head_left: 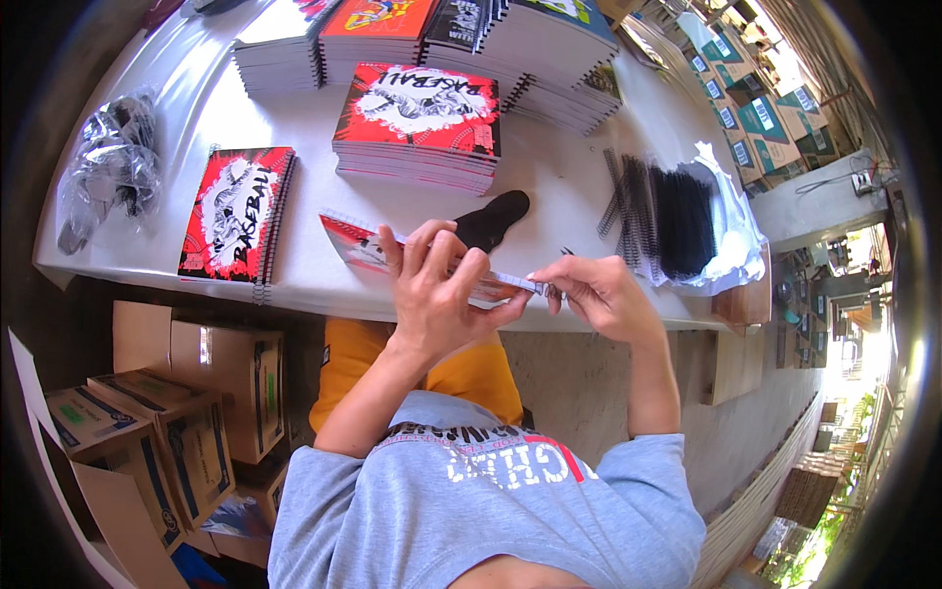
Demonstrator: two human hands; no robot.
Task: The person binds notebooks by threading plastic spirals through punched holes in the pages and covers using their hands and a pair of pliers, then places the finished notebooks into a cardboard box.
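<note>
My left hand (432, 285) is closed around a notebook (355, 240) with a red and white cover, tilted up on its edge at the table's front. At the notebook's right end, my right hand (606, 296) has its fingers pinched against the corner of the bound edge. A small dark tip (567, 251) shows above those fingers; what it belongs to is hidden. Just behind the held notebook lies a black elongated object (505, 211), partly covered by my left hand. One finished-looking spiral notebook (235, 211) with a red cover lies flat to the left.
A stack of red notebooks (417, 123) stands mid-table, with taller notebook stacks (373, 44) behind. Black spiral coils (677, 216) lie on white plastic at right. A clear bag of dark items (113, 167) sits far left. Cardboard boxes (226, 373) stand at lower left.
</note>
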